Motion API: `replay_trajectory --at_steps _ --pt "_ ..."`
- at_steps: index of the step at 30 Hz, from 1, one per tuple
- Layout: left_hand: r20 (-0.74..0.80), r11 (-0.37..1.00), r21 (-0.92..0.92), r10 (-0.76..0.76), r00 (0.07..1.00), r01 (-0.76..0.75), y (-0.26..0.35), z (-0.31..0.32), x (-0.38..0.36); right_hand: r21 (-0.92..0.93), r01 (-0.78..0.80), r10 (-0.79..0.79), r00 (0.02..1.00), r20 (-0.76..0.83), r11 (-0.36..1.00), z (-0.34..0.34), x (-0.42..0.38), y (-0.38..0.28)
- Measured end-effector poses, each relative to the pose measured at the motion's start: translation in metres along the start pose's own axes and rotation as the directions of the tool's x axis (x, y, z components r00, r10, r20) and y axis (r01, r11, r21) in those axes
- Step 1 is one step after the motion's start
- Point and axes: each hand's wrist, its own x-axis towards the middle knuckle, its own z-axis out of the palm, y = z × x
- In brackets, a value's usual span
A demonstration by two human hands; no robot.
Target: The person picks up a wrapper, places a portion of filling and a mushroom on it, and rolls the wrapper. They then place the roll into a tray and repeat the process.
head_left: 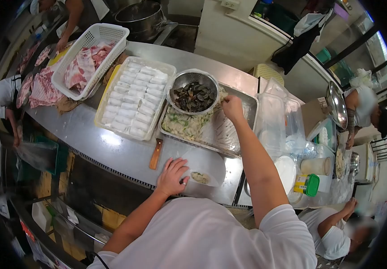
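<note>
My left hand [172,176] lies spread on the steel table beside a thin round wrapper [213,166] that bears a small heap of filling [200,178]. Over the back of a metal tray [256,114] is my right hand [232,107], its fingers bent together by the right rim of a steel colander [216,80]; what they hold, if anything, is hidden. Dark pieces [192,97] fill part of the colander. Pale green-flecked filling [184,122] and pale folded sheets [226,130] lie in the tray. A wooden handle [156,154] rests left of the wrapper.
Left of the tray stands a white tub of wrapped rolls [133,99], then a basket of raw meat [85,67]. Clear plastic containers [272,121] and a green-lidded tub [311,184] are at the right. People work at both sides: one hand [62,43] is near the meat.
</note>
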Motion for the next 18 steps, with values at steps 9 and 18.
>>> replay_trajectory --at_steps 9,18 --pt "0.005 1.000 0.000 0.017 1.000 -0.017 0.000 -0.002 0.000 0.330 -0.321 0.303 0.947 0.108 0.887 -0.007 -0.029 0.032" --pt "-0.022 1.000 0.005 0.026 0.999 -0.026 -0.002 0.002 -0.002 -0.176 0.122 -0.113 0.992 0.063 0.977 0.003 0.008 -0.008"
